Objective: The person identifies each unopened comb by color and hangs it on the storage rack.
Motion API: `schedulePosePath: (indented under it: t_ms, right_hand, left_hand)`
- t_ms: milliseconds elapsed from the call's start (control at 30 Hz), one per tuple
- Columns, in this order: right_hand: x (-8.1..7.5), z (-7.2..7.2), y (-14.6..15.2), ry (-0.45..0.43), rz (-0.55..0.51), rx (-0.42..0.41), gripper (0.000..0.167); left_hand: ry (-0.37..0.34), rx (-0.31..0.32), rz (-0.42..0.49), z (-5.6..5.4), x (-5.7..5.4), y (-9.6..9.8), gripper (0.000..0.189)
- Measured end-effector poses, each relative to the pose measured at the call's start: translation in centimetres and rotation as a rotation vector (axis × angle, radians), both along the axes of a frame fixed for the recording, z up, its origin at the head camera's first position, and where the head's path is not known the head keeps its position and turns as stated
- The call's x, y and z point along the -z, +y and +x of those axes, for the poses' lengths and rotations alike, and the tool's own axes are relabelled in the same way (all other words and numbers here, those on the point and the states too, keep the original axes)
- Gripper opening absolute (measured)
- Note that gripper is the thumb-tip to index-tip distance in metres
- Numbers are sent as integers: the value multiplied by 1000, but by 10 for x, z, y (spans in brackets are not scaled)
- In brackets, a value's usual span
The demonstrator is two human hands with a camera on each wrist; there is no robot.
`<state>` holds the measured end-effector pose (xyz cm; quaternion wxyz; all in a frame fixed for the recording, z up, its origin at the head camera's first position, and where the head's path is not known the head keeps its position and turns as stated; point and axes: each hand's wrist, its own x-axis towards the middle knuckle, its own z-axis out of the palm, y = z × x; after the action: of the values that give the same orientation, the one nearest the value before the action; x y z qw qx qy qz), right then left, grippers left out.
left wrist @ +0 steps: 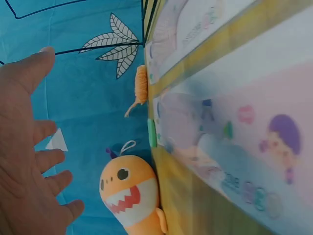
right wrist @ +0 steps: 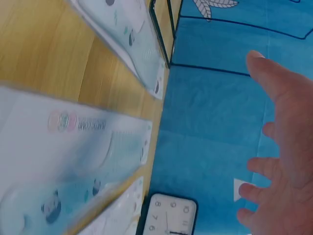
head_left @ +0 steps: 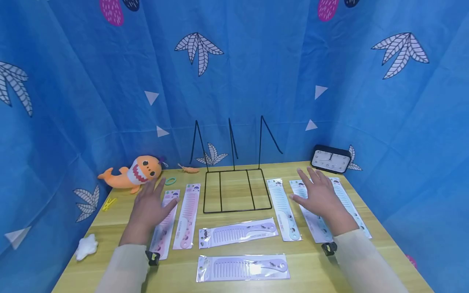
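Left hand point(head_left: 148, 205) and right hand point(head_left: 318, 195): both free of any object, fingers extended and spread, raised above the table point(head_left: 311, 272). Beneath the left hand lies the outer pink comb point(head_left: 163, 234), partly hidden by it; the inner pink comb point(head_left: 187, 219) lies just beside. Beneath the right hand, the middle blue comb point(head_left: 318, 230) is likewise partly covered, between the inner blue comb point(head_left: 283, 209) and the outer blue comb point(head_left: 353, 207). Two purple combs point(head_left: 242, 268) lie crosswise between the hands, one nearer the person. All seven combs are in clear packets. A black wire rack point(head_left: 238, 211) stands behind the purple combs, its base between the pink and blue groups, its prongs rising before the blue curtain point(head_left: 256, 81). Back left: an orange plush shark point(head_left: 144, 173), a green ring point(left wrist: 152, 133) and a small orange object point(head_left: 190, 169). Left edge: a yellow clip point(head_left: 108, 203) and a white lump point(head_left: 86, 247). Back right: a black-framed clock point(head_left: 331, 159)
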<state>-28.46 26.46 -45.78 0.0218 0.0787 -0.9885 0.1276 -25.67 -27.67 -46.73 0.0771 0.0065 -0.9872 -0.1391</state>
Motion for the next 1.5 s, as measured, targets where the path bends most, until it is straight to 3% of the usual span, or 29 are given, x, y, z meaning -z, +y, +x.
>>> schedulePosePath:
  t_ms: [200,533,833,1100,1267,1500]
  right_hand:
    - [4,-4,-12,-16,-9,-11,107]
    - [20,-14,-38,-81,-117,-74,103]
    - [40,-30,-69,-160,-111,-73,91]
    - [50,-34,-84,-218,-120,-68,81]
    - [54,-34,-88,-191,-137,-94,72]
    - [54,-37,-91,-193,-135,-103,67]
  left_hand:
    - [-52,-35,37,4,6,0,108]
    - [-220,-120,167,11,24,-4,115]
    - [-341,-198,182,19,37,-4,111]
    - [-357,-245,202,19,39,0,104]
    - [-358,-262,184,17,41,3,102]
    - [-343,-289,209,20,35,9,92]
